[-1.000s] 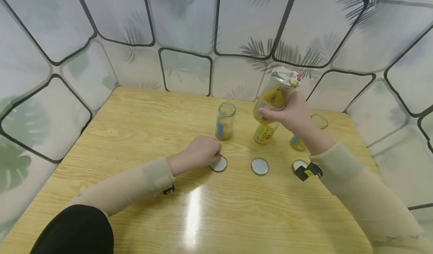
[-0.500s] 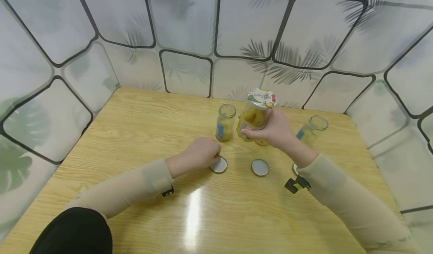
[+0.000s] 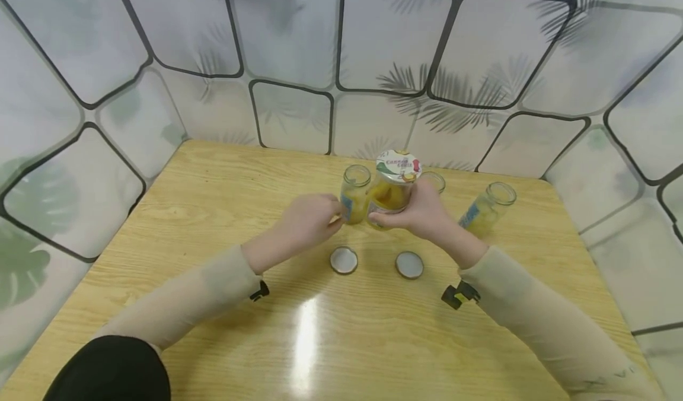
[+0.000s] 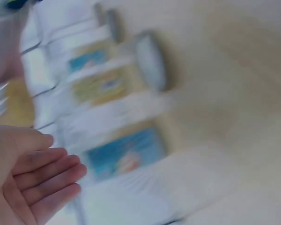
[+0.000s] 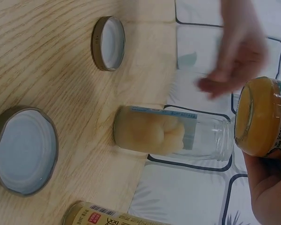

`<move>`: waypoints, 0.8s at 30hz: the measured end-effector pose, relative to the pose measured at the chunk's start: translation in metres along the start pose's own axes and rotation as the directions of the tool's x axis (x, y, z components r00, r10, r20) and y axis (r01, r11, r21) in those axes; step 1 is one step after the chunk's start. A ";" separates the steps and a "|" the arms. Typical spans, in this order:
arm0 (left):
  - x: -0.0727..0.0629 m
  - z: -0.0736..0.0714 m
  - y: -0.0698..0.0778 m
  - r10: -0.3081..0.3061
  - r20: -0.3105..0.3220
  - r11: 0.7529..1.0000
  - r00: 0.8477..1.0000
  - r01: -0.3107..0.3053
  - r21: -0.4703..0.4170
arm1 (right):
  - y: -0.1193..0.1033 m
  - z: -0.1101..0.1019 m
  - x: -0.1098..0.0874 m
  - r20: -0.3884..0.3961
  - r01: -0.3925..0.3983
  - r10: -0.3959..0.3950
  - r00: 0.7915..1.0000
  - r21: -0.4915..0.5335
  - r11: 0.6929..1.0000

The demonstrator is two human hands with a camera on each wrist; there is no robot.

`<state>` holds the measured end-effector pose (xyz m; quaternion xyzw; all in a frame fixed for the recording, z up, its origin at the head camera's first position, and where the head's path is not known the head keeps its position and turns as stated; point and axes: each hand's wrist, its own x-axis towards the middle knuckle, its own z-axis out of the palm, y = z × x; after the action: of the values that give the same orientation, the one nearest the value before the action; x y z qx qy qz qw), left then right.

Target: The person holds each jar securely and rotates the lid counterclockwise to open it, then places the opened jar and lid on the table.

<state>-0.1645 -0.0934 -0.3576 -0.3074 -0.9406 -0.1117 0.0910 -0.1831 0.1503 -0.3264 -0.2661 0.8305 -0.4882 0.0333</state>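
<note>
My right hand [image 3: 424, 211] grips a lidded jar of yellow fruit [image 3: 388, 196] by its side and holds it off the table, just right of an open glass jar [image 3: 349, 196] with a blue label. In the right wrist view that open jar [image 5: 152, 131] stands upright with pale fruit chunks in its lower half. My left hand [image 3: 312, 220] is beside this open jar. The left wrist view shows the left hand [image 4: 42, 178] with loosely bent fingers and nothing in it. Two lids, a left one [image 3: 344, 260] and a middle one [image 3: 409, 264], lie with white insides up.
Behind my right hand is another open jar, its rim [image 3: 433, 181] showing; its yellow label [image 4: 100, 87] appears in the left wrist view. A third open jar [image 3: 488, 208] stands at the right. A patterned wall [image 3: 290, 116] borders the wooden table [image 3: 224, 211] at the back.
My right hand has carried the lidded jar left and down, toward the left open jar. My left hand has left the left lid and moved up and away from it.
</note>
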 end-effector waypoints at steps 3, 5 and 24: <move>0.003 -0.033 -0.004 0.034 -0.165 0.999 0.986 -0.034 0.001 | 0.001 0.001 0.000 0.004 -0.010 0.010 1.000 -0.019 1.000; 0.008 -0.055 -0.006 0.057 -0.234 0.997 0.971 -0.068 -0.037 | 0.001 0.002 -0.001 0.007 -0.025 0.025 1.000 -0.027 0.999; 0.060 -0.098 0.011 0.416 0.084 0.808 0.906 -0.326 -0.490 | 0.002 0.009 -0.003 0.082 0.061 -0.066 0.994 0.058 0.996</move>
<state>-0.1957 -0.0776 -0.2476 -0.5075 -0.8116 -0.2843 -0.0543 -0.1788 0.1451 -0.3334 -0.3119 0.8057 -0.5001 0.0601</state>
